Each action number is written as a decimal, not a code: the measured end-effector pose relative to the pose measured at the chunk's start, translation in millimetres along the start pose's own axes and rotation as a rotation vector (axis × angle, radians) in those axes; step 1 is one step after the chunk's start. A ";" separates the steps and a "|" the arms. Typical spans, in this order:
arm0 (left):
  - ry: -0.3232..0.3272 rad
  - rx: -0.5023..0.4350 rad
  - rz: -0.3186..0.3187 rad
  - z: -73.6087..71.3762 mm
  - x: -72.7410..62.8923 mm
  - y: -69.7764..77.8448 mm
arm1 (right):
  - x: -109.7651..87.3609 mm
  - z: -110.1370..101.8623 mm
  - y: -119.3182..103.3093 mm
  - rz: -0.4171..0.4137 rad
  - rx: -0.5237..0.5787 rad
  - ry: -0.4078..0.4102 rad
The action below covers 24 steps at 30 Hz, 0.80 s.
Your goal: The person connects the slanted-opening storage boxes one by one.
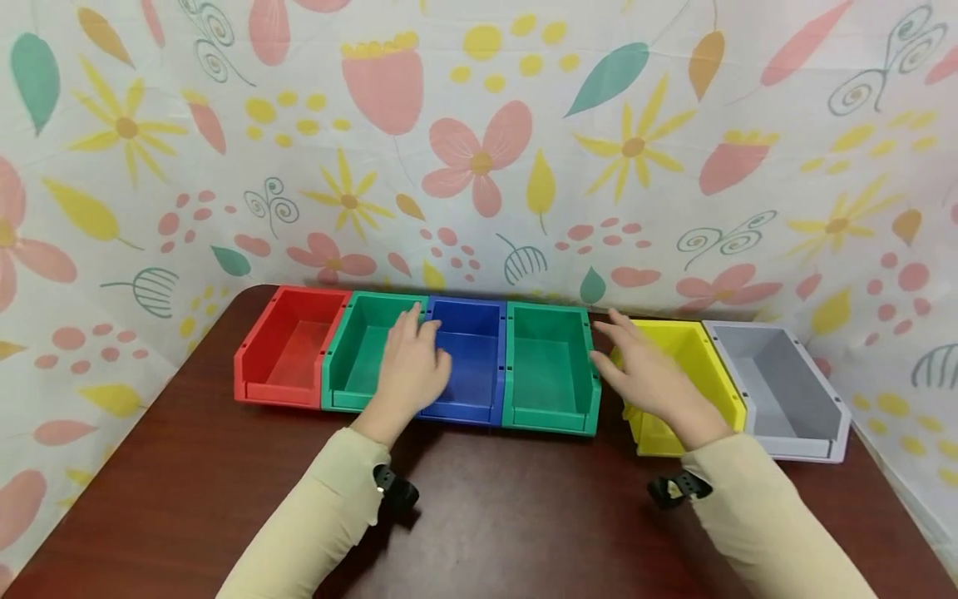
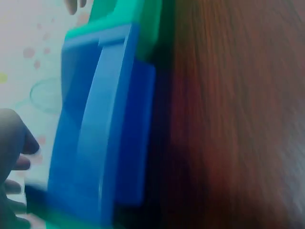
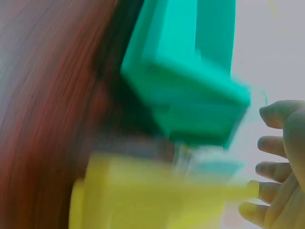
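Observation:
My left hand [image 1: 415, 366] hovers over the left green bin [image 1: 340, 401] and the blue bin [image 1: 460, 412], its fingers loosely extended with nothing in them. Over the yellow bin [image 1: 723, 370] and its gap from the right green bin [image 1: 550, 421] is my right hand [image 1: 651, 370], fingers spread and holding nothing. In the left wrist view, the left hand [image 2: 12, 162] shows at the left edge, apart from the blue bin [image 2: 95, 124]. The right wrist view has the right hand [image 3: 281, 167] beside the blurred yellow bin [image 3: 138, 195]; whether they touch is unclear.
A red bin [image 1: 280, 395] stands at the row's left end, and a grey bin [image 1: 793, 449] adjoins the yellow one at the right. The bins sit along the back of a dark brown wooden table [image 1: 516, 516]. Behind them hangs a flower-patterned cloth [image 1: 479, 225].

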State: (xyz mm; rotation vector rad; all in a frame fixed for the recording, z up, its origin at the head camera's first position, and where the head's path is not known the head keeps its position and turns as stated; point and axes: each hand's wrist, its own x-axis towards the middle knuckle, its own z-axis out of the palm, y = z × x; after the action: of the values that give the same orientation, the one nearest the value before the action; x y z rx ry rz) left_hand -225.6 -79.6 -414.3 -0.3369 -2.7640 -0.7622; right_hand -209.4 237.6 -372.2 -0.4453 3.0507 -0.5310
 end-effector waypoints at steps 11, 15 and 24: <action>-0.305 -0.348 -0.103 43.6 18.7 66.6 | -45.1 -24.0 45.9 0.146 -0.045 0.050; -0.332 -0.430 -0.163 52.2 24.3 69.2 | -50.7 -28.1 48.7 0.240 -0.044 0.043; -0.252 -0.485 -0.147 55.0 29.7 41.3 | -31.7 -15.3 36.0 0.285 -0.049 0.041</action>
State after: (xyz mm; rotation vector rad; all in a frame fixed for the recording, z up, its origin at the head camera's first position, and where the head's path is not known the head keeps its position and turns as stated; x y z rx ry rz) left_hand -251.6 -11.5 -431.7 -0.3402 -2.8212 -1.5298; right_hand -189.8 283.9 -370.9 0.0027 3.0937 -0.4569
